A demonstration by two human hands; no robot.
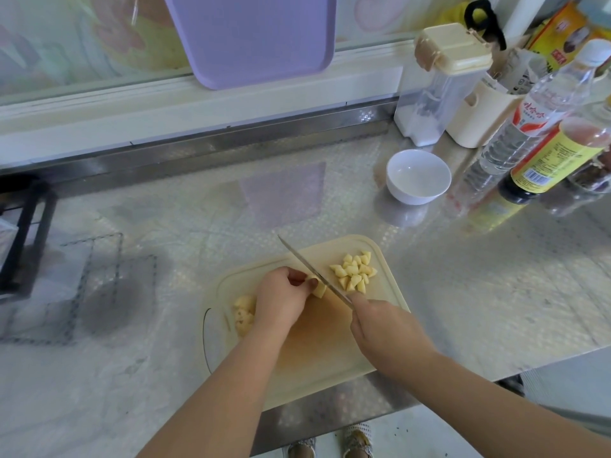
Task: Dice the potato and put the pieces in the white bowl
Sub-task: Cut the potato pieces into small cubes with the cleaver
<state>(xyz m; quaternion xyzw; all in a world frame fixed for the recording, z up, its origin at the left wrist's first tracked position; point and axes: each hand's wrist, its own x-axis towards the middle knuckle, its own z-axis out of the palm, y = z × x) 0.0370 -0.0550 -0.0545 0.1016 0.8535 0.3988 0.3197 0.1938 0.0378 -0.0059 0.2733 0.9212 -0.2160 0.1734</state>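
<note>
Head view: the cutting board point(330, 368) sits close to the counter's front edge. On it the right hand point(386, 328) is wrapped round the knife point(314, 272), its blade across a potato strip point(319, 289) pinched under the left hand point(284, 299). Uncut chunks point(244, 314) wait by the left wrist, and a diced pile point(355, 272) lies beyond the blade. That looks roughly halfway. Farther back the white bowl point(418, 176) stands empty, with bottles point(529, 140) crowding its right and open counter between.

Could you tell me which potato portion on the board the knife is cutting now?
The small piece pinched by the left hand, with the knife on it; the diced pile and the larger chunks lie to either side.
</note>
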